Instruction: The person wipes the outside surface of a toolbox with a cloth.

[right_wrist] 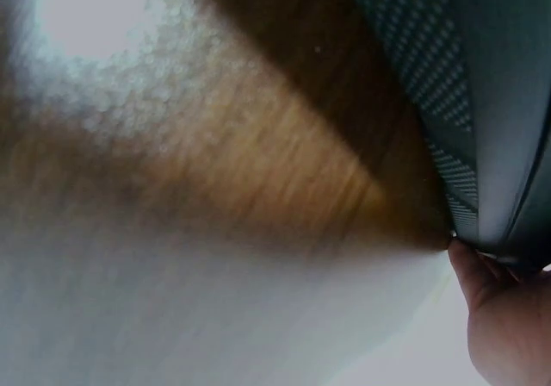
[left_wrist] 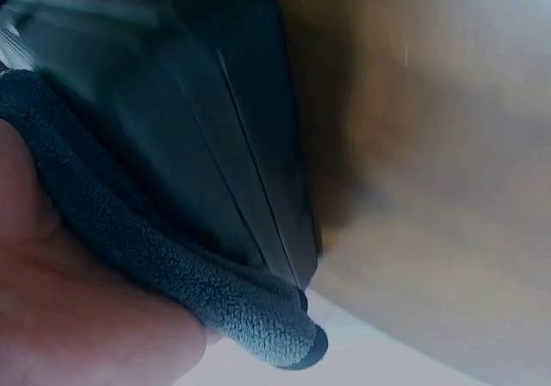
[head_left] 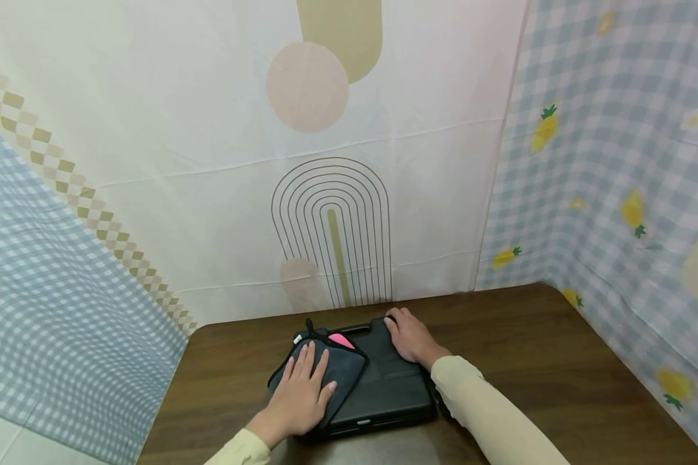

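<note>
A black hard case (head_left: 384,397) lies flat on the wooden table, its handle (head_left: 351,330) along the far side. My left hand (head_left: 299,395) presses with straight, slightly spread fingers on a grey-blue cloth (head_left: 346,371) with black edging, which covers the case's left part. In the left wrist view the cloth (left_wrist: 250,308) looks fleecy and hangs past the case's edge. A pink patch (head_left: 341,340) and a dark loop (head_left: 309,325) show at the cloth's far end. At the far right corner, my right hand (head_left: 410,337) grips the case, fingers bent over its edge.
The brown wooden table (head_left: 518,361) has rounded far corners. Behind it hangs a pale patterned cloth sheet (head_left: 430,213). Blue checked sheets (head_left: 593,245) with pineapple prints enclose the right side, and another checked sheet (head_left: 64,310) the left.
</note>
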